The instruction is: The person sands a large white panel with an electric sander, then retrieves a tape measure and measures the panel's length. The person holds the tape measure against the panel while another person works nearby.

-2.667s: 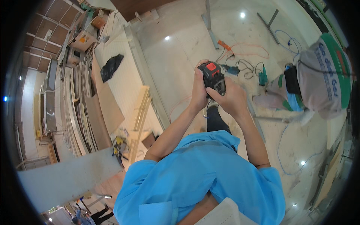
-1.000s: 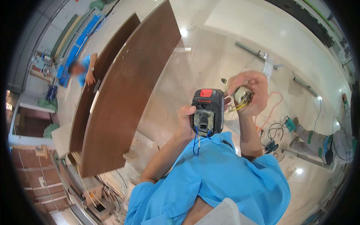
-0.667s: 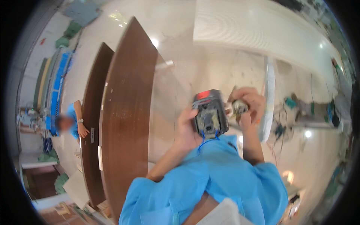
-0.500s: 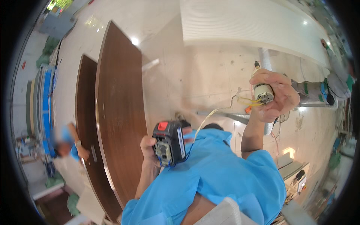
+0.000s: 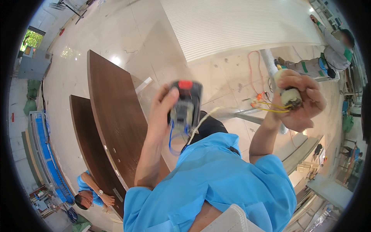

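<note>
My left hand (image 5: pixel 161 106) grips a black power-tool battery pack (image 5: pixel 186 110) with a red button on its top edge; motion blurs it a little. Blue wires (image 5: pixel 172 141) loop out of its lower end. A pale twisted cable (image 5: pixel 203 120) leads from the pack toward the right. On that side my right hand (image 5: pixel 307 102) is wrapped around a small cream cylindrical motor (image 5: pixel 290 96). Yellow wires (image 5: pixel 270 107) come out of its open end, and a narrow dark tip (image 5: pixel 276 62) juts out beyond my fingers. The two hands are held apart in front of my blue shirt.
Two dark brown boards (image 5: pixel 116 104) (image 5: pixel 87 131) stand on edge at the left, a co-worker's hand (image 5: pixel 108 199) on the outer one. A large white ribbed panel (image 5: pixel 239 27) lies ahead. Another person in grey (image 5: pixel 336 54) is at the far right. An orange cord (image 5: pixel 251 73) trails across the floor.
My left hand has raised the battery pack and tilted it away from me. My right hand has shifted slightly right and down with the motor. The view has turned, showing more on both sides.
</note>
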Tool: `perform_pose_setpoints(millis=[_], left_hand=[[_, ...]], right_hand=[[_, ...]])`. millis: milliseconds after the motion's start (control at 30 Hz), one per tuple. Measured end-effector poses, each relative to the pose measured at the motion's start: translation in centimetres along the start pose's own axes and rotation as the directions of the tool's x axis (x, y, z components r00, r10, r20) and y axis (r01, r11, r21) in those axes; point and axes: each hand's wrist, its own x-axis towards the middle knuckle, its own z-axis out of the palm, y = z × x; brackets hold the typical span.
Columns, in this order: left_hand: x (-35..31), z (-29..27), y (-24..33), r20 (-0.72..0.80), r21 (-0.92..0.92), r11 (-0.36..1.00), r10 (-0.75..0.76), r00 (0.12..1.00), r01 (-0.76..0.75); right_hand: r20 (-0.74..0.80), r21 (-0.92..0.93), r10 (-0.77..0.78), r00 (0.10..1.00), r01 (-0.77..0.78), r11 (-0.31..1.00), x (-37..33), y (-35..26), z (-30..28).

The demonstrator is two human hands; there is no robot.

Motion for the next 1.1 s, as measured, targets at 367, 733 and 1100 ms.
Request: perform_pose_setpoints(millis=[367,733,1100], left_hand=[[32.7,-1.6,1.3,-0.214,0.581,0.813,0.206,0.955,-0.045],[30.1,4.7,-0.9,0.001,0.69,0.682,0.337,0.942,-0.245],[22.3,13.5,-1.8,0.643,-0.171,0.781,-0.373,0.669,0.6]], right_hand=[[-0.142,0.231,-0.028,0.989,0.061,0.971,1.4,10.9,-3.4],[-0.173,0.068,0.007,0.985,0.005,0.998,2.2,17.4,-2.7],[-0.161,-0.172,0.159,0.974,-0.186,0.967,-2.1,15.3,1.4]])
